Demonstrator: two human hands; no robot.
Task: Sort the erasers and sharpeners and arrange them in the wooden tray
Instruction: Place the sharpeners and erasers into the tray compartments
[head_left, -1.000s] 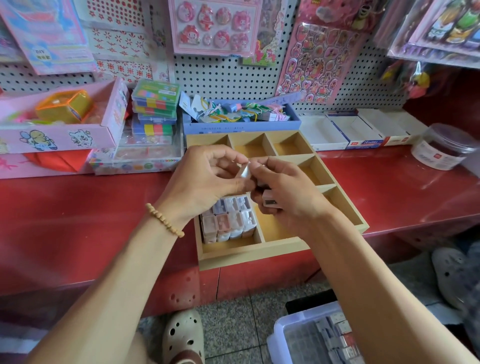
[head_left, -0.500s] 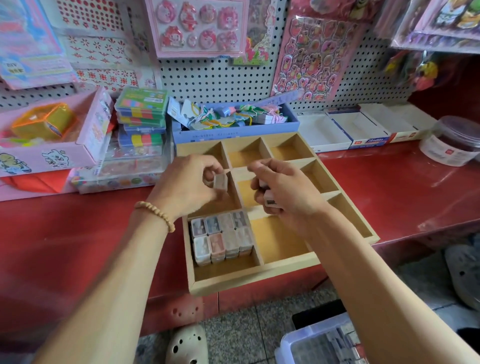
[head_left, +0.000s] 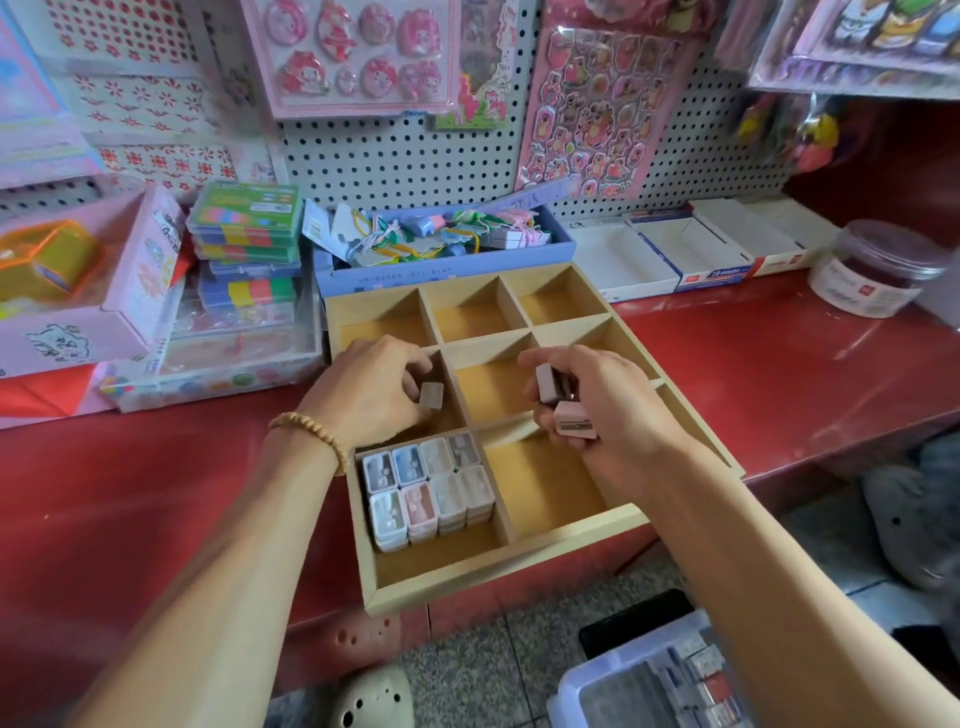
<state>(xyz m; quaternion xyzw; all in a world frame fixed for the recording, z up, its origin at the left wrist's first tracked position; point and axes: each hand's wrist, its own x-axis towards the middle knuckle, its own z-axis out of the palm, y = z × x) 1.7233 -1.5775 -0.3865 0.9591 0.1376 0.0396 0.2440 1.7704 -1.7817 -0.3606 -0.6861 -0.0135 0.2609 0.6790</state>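
Note:
A wooden tray (head_left: 498, 574) with several compartments lies on the red counter, its front edge past the counter's lip. Its near-left compartment holds several pastel sharpeners (head_left: 428, 488) packed in rows. My left hand (head_left: 363, 395) pinches one small grey-white sharpener (head_left: 431, 396) low inside the middle-left compartment. My right hand (head_left: 592, 405) hovers over the tray's middle and grips a few sharpeners, a pale pink one (head_left: 548, 382) on top and another pink one (head_left: 574, 420) below it.
A blue box (head_left: 441, 275) of key-ring trinkets stands right behind the tray. Stacked colourful cases (head_left: 244, 244) and a pink box (head_left: 78, 312) sit at the left. White open cartons (head_left: 675, 254) and a lidded jar (head_left: 878, 267) are on the right. A clear bin (head_left: 654, 686) sits on the floor.
My hands have parted. The left hand carried one sharpener down into the middle-left compartment, while the right hand stayed above the tray with the others.

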